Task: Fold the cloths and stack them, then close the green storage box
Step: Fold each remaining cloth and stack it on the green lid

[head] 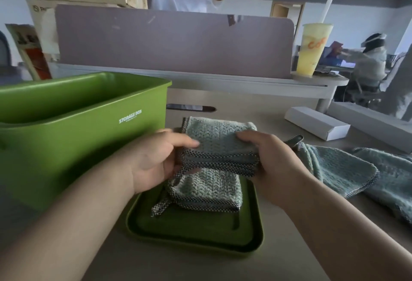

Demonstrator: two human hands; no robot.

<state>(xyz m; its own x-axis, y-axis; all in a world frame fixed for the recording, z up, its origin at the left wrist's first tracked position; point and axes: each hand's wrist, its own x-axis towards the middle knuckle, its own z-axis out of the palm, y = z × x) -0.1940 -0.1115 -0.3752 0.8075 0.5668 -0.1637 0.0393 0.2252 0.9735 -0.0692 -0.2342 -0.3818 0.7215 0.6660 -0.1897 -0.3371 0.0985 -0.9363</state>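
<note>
A folded light-blue cloth (219,141) with checkered trim hangs between both hands above the table. My left hand (156,160) grips its left edge and my right hand (269,164) grips its right edge. Directly below, another folded blue cloth (207,189) lies on the green lid (196,234), which rests flat on the table in front of me. The green storage box (78,129) stands open at the left, lid off. Two unfolded blue cloths, one (334,169) overlapping the other (392,182), lie spread out on the table at the right.
A white carton (316,122) lies at the right rear of the table. A yellow drink cup with a straw (312,51) stands on the ledge beside a grey divider panel (174,42). A person stands behind the divider; cardboard boxes are stacked at the back left.
</note>
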